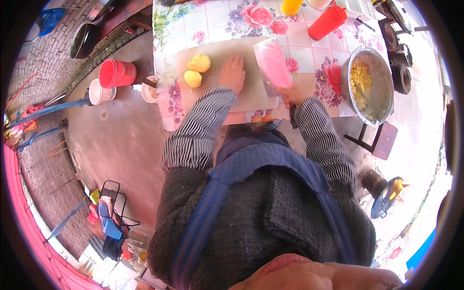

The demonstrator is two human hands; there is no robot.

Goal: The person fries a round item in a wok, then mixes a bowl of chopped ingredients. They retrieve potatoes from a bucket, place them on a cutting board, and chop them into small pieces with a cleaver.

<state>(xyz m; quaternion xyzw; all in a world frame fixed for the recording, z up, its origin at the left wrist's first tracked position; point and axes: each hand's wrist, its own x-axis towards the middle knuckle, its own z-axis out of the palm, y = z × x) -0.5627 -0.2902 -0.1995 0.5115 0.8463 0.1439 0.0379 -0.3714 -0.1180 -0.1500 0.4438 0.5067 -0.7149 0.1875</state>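
Note:
My left hand (233, 73) rests palm down on the pale cutting board (217, 103), with nothing seen in it. Two peeled yellow potatoes lie left of that hand: one potato (199, 63) farther back, the other potato (193, 78) just in front of it. My right hand (294, 95) grips a cleaver by its dark handle, at the table's front edge. The broad blade of the cleaver (272, 63) points away from me and reflects pink over the board's right side. Part of the handle is hidden by my fingers and sleeve.
A metal bowl (387, 85) with cut yellow pieces stands at the right edge of the flowered tablecloth (214, 25). Behind are a red squeeze bottle (327, 23) and a yellow bottle (291, 6). A red bucket (116, 73) and white bucket (101, 92) stand left; a stool (385, 140) is right.

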